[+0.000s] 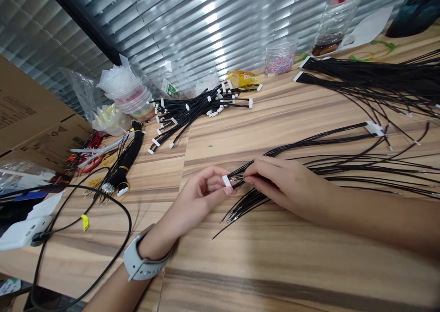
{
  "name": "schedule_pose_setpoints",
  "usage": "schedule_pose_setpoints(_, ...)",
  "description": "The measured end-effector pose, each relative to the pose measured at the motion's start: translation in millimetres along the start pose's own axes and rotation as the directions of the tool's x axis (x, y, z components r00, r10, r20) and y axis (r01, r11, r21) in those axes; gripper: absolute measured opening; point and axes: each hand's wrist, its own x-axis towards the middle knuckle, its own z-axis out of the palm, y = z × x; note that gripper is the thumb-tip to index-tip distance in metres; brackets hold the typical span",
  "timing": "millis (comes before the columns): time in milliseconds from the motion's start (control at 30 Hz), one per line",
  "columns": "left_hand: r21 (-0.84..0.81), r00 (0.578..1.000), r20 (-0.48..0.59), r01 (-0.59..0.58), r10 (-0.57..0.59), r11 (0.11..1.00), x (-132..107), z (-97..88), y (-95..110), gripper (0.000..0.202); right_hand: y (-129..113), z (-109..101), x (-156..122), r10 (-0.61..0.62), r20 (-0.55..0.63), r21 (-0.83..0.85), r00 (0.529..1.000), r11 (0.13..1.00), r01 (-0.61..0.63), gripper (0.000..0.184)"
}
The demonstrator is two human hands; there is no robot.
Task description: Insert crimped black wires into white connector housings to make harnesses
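My left hand (199, 197) pinches a small white connector (227, 180) between thumb and fingers; a grey watch (140, 261) is on that wrist. My right hand (285, 183) pinches thin black wires (240, 174) at the connector's right side, fingers closed on them. Loose black wires (247, 202) with metal tips fan out on the wooden table (275, 266) just below both hands. A finished cable with a white connector (374, 128) lies further right.
A pile of black cables with white connectors (192, 110) lies behind the hands. Long black wire bundles (371, 78) fill the right. Plastic cups (129, 96), a small jar (280, 57), a bottle (335, 19) and cardboard boxes (30, 115) stand around. A black cord (103, 202) loops at left.
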Motion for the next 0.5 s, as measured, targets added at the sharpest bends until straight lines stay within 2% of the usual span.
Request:
schedule_pose_setpoints(267, 0.03, 1.0, -0.002, -0.008, 0.008, 1.0, -1.1, -0.5, -0.3, 0.018, 0.3, -0.2, -1.3, 0.111, 0.046, -0.061, 0.993, 0.992, -0.108, 0.017)
schedule_pose_setpoints(500, 0.087, 0.999, 0.027, -0.025, 0.022, 0.996, -2.1, -0.7, -1.0, 0.018, 0.5, -0.1, -1.1, 0.059, 0.047, -0.023, 0.997, 0.998, -0.058, 0.019)
